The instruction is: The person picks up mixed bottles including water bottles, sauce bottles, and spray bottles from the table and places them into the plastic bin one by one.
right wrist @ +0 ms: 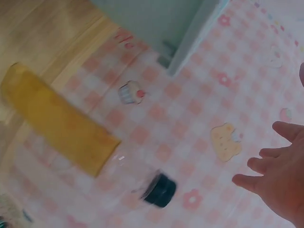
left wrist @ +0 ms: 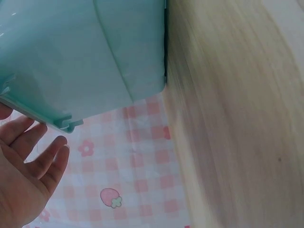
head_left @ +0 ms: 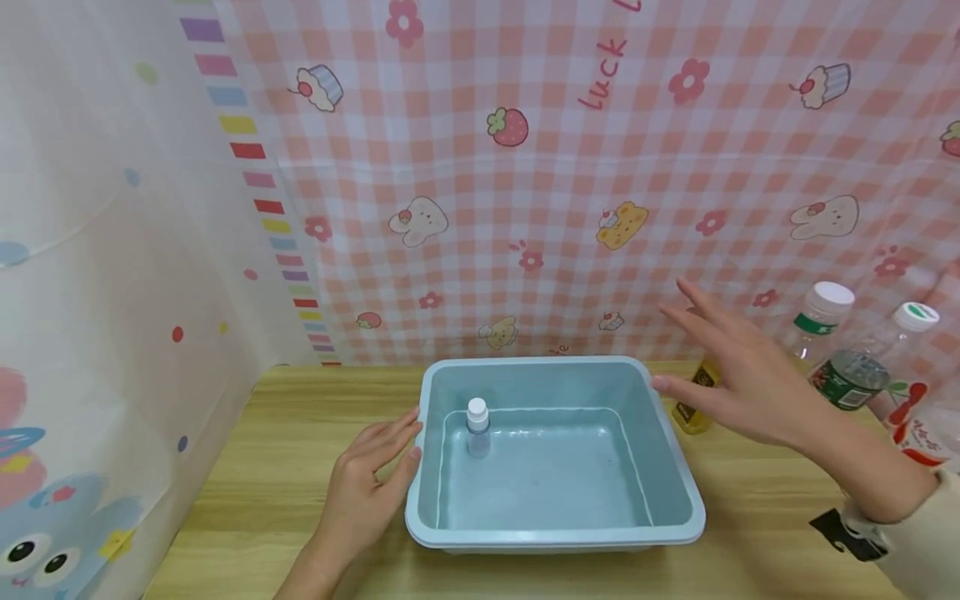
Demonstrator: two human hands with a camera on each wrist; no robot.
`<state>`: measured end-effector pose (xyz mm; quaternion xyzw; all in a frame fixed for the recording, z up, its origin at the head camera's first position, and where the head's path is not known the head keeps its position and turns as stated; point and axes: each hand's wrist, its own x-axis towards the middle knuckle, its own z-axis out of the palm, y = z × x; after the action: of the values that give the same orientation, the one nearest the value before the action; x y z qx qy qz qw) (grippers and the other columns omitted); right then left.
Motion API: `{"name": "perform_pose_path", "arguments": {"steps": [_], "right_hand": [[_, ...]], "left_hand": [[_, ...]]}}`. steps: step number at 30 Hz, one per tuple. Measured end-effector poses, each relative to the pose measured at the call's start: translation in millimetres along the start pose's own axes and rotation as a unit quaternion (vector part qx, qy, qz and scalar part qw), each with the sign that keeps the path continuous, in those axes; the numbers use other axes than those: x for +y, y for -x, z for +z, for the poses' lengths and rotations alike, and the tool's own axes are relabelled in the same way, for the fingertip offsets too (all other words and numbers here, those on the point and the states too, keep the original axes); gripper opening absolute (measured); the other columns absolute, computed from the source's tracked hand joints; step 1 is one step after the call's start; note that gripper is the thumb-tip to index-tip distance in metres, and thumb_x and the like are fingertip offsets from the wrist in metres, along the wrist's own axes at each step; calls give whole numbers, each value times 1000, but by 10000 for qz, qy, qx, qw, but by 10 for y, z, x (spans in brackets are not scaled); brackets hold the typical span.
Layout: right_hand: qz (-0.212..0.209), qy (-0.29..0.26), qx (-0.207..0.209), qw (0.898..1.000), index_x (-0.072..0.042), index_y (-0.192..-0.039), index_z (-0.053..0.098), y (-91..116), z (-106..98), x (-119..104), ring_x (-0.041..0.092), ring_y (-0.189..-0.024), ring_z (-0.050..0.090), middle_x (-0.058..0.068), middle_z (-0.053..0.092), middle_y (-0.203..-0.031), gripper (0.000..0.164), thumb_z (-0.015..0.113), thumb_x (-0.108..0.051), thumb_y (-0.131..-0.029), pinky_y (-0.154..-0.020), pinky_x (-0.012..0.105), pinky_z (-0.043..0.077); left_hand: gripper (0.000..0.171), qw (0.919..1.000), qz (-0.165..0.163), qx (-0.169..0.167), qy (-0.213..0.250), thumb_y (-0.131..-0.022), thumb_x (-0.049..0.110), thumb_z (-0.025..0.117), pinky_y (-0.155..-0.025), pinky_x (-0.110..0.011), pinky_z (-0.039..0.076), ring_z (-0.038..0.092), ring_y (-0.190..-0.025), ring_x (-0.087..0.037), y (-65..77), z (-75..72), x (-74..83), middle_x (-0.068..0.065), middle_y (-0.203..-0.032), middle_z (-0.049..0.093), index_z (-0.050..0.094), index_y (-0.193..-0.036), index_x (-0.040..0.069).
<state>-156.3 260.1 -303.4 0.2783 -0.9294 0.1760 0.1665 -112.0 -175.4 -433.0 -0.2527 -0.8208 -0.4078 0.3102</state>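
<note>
A light blue plastic basin (head_left: 555, 536) stands on the wooden table, with shallow water in it. Inside, near its left wall, a small clear bottle with a white cap (head_left: 477, 429) is upright. My left hand (head_left: 367, 479) is at the basin's left side, its fingertips right at the rim. In the left wrist view the left hand's fingers (left wrist: 29, 137) are slightly bent beside the rim's edge. Over the basin's right rim my right hand (head_left: 738, 375) is raised with fingers spread, holding nothing. Partly hidden behind it is a bottle of yellow liquid (head_left: 693, 412).
Right of the basin stand a clear bottle with a green label (head_left: 851, 379), another white-capped bottle (head_left: 831, 300) and a red-and-white labelled bottle (head_left: 922, 437). A pink checked cloth (head_left: 480, 183) hangs behind the table (head_left: 300, 442), and a white printed cloth (head_left: 112, 250) hangs at left.
</note>
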Motion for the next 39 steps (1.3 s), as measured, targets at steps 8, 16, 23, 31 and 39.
{"name": "perform_pose_path", "arguments": {"steps": [8,16,23,31,39], "right_hand": [[551,235,-133,9981,-11,-165,32,127,12,266,64,-141,33,20,9,-174,99,85,-42,-87,-95,85,35],[1107,363,-251,9929,-9,-167,24,199,18,461,44,-80,69,22,0,-174,97,78,-44,-94,-49,43,48],[1490,194,-272,9883,-9,-167,23,234,65,586,68,-111,56,28,5,-172,97,76,-47,-95,-54,55,53],[1836,-386,-49,9822,1,-162,29,260,138,720,66,-135,37,31,20,-168,92,78,-39,-95,-92,82,41],[2310,-759,-15,9700,4,-159,30,288,196,784,68,-119,50,40,39,-151,89,76,-41,-97,-86,78,48]], "left_hand": [[33,10000,-74,-30,10,-87,-5,76,-102,-15,47,69,-112,-29,-4,-3,13,-7,-133,71,77,-121,-2],[33,9999,-131,-78,-35,-88,-3,76,-101,-19,50,69,-113,-29,2,0,9,-7,-133,71,77,-120,-1],[33,9999,-101,-41,-4,-87,-4,76,-101,-15,47,69,-112,-28,-3,0,4,-8,-133,71,77,-120,-2],[33,9999,-135,-30,2,-87,-5,76,-101,-16,48,69,-112,-28,-2,-4,13,-8,-132,71,77,-120,-1],[33,9998,-192,-95,-19,-88,-4,76,-101,-17,49,69,-113,-28,0,-7,1,-10,-132,72,77,-120,-1]]}}
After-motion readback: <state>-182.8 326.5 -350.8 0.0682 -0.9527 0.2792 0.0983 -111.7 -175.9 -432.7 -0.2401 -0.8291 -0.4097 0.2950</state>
